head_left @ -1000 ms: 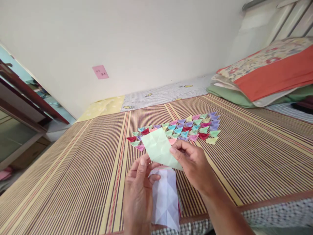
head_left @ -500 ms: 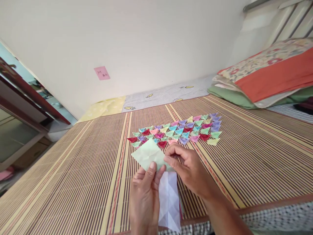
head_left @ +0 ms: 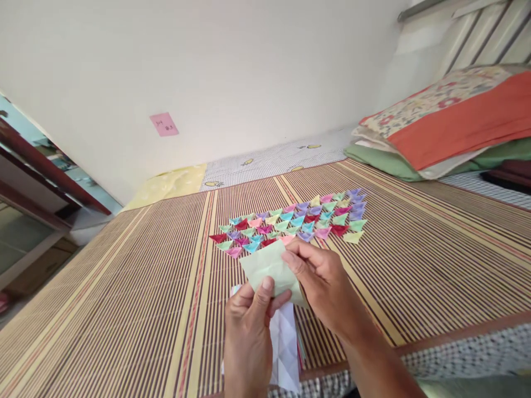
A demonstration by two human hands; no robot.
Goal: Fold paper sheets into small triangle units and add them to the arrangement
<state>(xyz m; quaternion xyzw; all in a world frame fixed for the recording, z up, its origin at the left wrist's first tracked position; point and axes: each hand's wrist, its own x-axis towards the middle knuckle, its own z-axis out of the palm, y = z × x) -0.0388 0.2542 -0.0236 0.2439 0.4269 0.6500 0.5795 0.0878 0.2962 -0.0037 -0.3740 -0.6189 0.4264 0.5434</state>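
A pale green square of paper (head_left: 265, 265) with faint creases is held up between both hands over the striped mat. My left hand (head_left: 251, 326) pinches its lower edge, thumb in front and fingers behind. At the paper's upper right corner, my right hand (head_left: 315, 276) grips with thumb and forefinger. Below and behind the left hand lies a stack of creased paper (head_left: 286, 348), white on top with coloured edges at the side, partly hidden by the hand. Just beyond the hands, several rows of small folded paper pieces (head_left: 296, 221) in many colours lie on the mat.
The striped mat (head_left: 136, 298) covers the bed up to the wall. Folded bedding (head_left: 452, 127) with a floral and orange cover is piled at the right. A pink note (head_left: 164, 124) is stuck on the wall. At the far left is a doorway (head_left: 62, 166).
The green paper has turned from a diamond position to nearly square-on. My right hand has moved up to its top right corner, while the left keeps its hold. The view has shifted slightly.
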